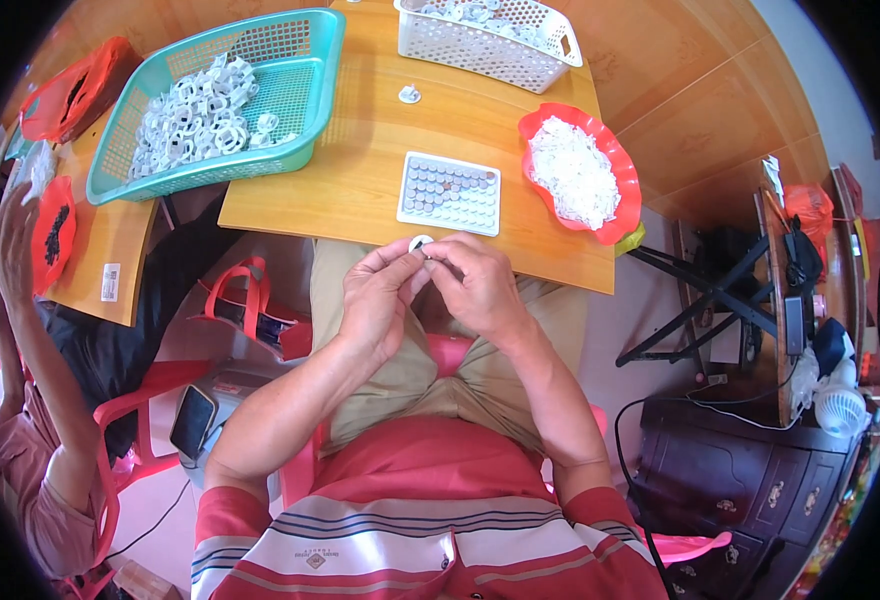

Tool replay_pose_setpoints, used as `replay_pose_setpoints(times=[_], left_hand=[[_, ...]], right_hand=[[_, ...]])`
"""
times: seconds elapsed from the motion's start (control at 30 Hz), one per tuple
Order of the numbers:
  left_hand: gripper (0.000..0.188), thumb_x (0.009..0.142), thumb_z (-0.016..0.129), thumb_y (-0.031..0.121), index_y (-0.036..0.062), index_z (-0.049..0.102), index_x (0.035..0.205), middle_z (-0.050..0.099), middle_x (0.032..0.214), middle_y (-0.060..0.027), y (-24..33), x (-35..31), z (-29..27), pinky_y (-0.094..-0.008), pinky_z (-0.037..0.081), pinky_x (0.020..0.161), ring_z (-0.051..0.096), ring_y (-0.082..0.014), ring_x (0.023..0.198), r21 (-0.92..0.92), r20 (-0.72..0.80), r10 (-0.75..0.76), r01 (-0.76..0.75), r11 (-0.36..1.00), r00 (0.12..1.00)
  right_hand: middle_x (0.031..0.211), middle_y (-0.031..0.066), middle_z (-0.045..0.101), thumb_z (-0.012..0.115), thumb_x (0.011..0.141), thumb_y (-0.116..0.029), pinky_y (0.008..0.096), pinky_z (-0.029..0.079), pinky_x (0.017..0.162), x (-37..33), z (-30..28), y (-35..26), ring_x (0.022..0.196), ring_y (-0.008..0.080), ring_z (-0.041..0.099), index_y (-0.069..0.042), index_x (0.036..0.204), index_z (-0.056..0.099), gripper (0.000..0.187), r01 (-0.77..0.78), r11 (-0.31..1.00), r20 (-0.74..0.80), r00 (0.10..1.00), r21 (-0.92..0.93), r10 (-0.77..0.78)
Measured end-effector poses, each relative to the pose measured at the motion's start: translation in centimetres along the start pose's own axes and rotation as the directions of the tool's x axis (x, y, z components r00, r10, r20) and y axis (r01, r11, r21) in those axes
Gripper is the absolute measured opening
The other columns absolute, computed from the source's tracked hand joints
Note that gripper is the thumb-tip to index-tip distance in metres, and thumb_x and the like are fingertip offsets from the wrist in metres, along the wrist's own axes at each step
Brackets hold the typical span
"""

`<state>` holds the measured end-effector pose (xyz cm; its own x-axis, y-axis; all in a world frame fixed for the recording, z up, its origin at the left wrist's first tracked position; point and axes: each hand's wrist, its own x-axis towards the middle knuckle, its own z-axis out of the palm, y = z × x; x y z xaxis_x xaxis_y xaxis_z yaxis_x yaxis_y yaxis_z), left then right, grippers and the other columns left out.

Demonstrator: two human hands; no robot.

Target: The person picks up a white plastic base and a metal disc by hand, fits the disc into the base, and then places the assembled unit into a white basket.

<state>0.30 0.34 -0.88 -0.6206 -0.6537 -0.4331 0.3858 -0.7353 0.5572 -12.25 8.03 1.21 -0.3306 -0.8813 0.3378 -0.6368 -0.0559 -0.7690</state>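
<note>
My left hand (380, 287) pinches a small white ring-shaped plastic part (420, 242) with a dark middle, just off the table's front edge. Beside it, touching the same part, is my right hand (475, 280) with thumb and forefinger pressed together; whatever tiny piece lies between them is too small to make out. A white tray (449, 194) with rows of small round grey pieces lies on the table just beyond my hands. Several similar white plastic parts (195, 115) are heaped in a green basket at the far left. One more white part (409, 94) sits alone behind the tray.
The green basket (305, 150) overlaps the wooden table's (350, 130) left edge. A white basket (430, 45) stands at the back; a red scalloped dish (628, 180) of small white pieces is at right. At left, another person's arm (45, 350) is near a red dish (70, 245) of black pieces.
</note>
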Motion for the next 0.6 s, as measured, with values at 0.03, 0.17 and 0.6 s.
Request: replay_pose_setpoints(times=[0.03,0.17,0.6], left_hand=[[0.018,0.092,0.059,0.000,-0.0035,0.059,0.109,0.065,0.105,-0.0117,0.0,0.0,0.1,-0.0275,0.056,0.085,0.065,-0.0172,0.095,0.003,0.001,-0.005,0.005,1.000,1.000],[0.019,0.091,0.061,0.000,-0.0029,0.059,0.109,0.065,0.105,-0.0108,0.0,0.0,0.2,-0.0269,0.056,0.084,0.065,-0.0163,0.094,0.008,-0.013,-0.017,0.017,1.000,1.000],[0.020,0.090,0.063,0.003,-0.0010,0.060,0.109,0.065,0.102,-0.0081,0.2,-0.2,0.2,-0.0240,0.055,0.079,0.065,-0.0137,0.089,0.017,-0.032,-0.044,0.044,0.999,0.999]], right_hand=[[0.092,0.0171,0.066,0.064,0.081,0.001,0.0380,0.053,0.069,0.0,-0.2,0.1,0.081,0.0334,0.065,0.003,0.096,0.066,0.015,0.020,1.000,0.030,0.999,-0.023,-0.020],[0.092,0.0169,0.065,0.063,0.081,0.001,0.0399,0.052,0.069,0.1,-0.5,0.2,0.082,0.0345,0.064,0.003,0.097,0.064,0.015,0.079,0.995,0.056,0.996,-0.058,-0.076],[0.088,0.0147,0.063,0.067,0.080,0.002,0.0392,0.052,0.068,0.2,-0.2,1.3,0.080,0.0312,0.062,0.002,0.092,0.062,0.013,0.243,0.961,-0.088,0.963,-0.134,-0.255]])
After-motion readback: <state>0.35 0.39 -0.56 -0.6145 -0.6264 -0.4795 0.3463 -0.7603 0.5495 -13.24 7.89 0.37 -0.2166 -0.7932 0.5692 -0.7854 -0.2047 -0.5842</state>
